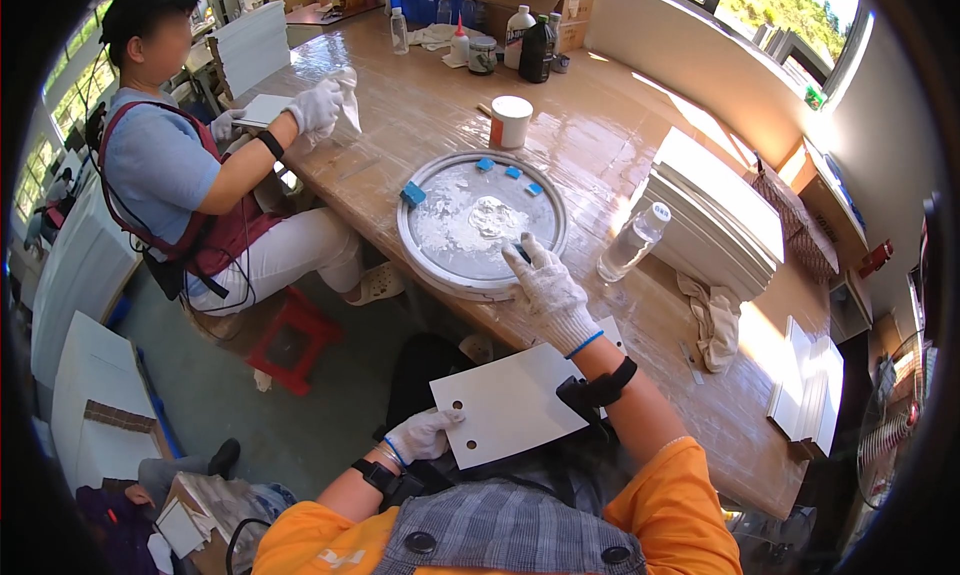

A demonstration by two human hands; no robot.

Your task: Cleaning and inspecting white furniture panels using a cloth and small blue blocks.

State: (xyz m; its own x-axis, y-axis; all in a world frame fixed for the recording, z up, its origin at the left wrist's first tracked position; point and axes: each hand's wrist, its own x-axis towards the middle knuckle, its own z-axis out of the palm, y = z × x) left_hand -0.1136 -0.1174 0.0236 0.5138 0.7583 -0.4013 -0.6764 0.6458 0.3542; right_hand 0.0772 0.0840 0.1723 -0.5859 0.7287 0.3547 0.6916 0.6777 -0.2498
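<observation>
Gluing step: right hand pinches a small blue sponge in the round tray; left hand, at seven o'clock, grips the white board, which needs coating.

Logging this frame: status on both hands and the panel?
Left hand grips white panel at its edge, over lap. Right hand reaches into round tray, fingertips at a blue sponge. Plastic bottle lies just right of tray.
</observation>
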